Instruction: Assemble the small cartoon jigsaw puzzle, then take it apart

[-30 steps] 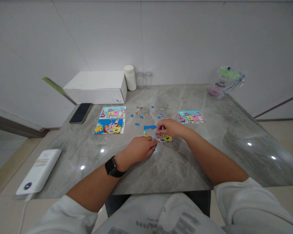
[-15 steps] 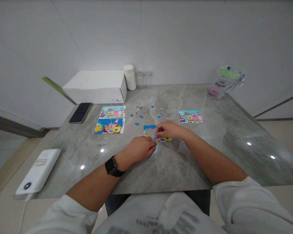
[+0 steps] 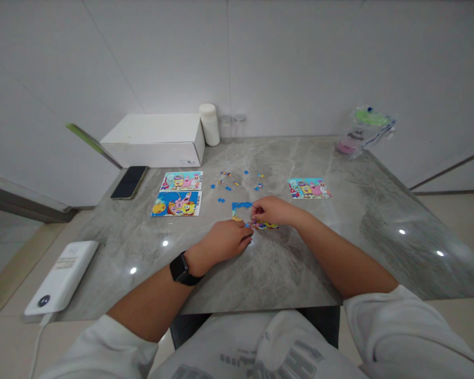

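Observation:
A partly assembled jigsaw puzzle (image 3: 237,206) lies in front of me, with a gap in its middle and upper right. My left hand (image 3: 229,241) rests at its lower left edge, fingers stretched and lying on the pieces, gripping nothing. Over the puzzle, my right hand (image 3: 274,210) is closed in a pinch on a small jigsaw piece, mostly hidden by the fingertips. Several loose jigsaw pieces (image 3: 228,188) are scattered beyond the puzzle. Two cartoon picture cards, an upper card (image 3: 181,181) and a lower card (image 3: 176,203), lie to the left; another picture card (image 3: 309,188) lies to the right.
On the grey marbled table (image 3: 288,273), a phone (image 3: 129,182) and a white power bank (image 3: 62,276) with a cable lie left. A white box (image 3: 152,142), white bottle (image 3: 209,125) and two clear glass jars stand at the back. A plastic bag (image 3: 363,134) sits back right.
Both hands stay almost in the same place over the puzzle. The view shifts very slightly; the cards and loose pieces have not moved.

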